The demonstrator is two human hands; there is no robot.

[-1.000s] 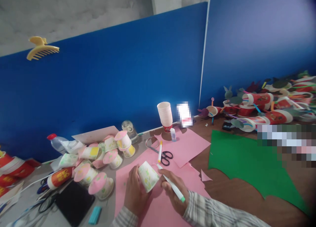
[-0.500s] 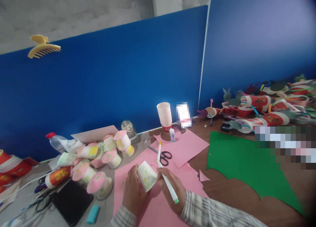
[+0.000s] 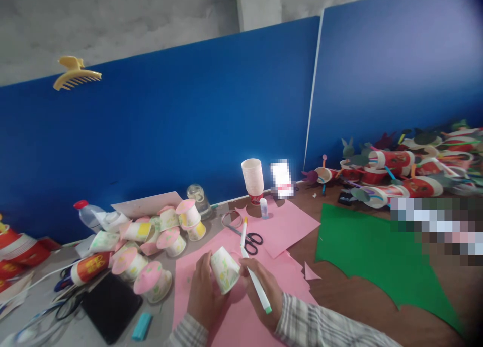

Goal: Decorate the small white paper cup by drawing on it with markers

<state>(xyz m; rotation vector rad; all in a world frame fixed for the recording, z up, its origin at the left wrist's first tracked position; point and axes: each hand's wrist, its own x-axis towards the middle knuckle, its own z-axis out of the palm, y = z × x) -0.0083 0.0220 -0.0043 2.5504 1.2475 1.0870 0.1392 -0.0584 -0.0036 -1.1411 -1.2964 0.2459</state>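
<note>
right now the paper cup [image 3: 224, 270] lies tilted at the centre of the pink sheet [image 3: 241, 322], base up toward 11 o'clock, its white wall marked with green and yellow drawing. left hand [image 3: 203, 297] is clenched round it from 8 o'clock. right hand [image 3: 261, 294], at 3 o'clock of the cup, grasps a green-capped marker [image 3: 255, 281] whose long axis runs 11 to 5, tip touching the cup. decorated cups [image 3: 151, 236] sit at 10 o'clock on the counter [image 3: 362, 291].
</note>
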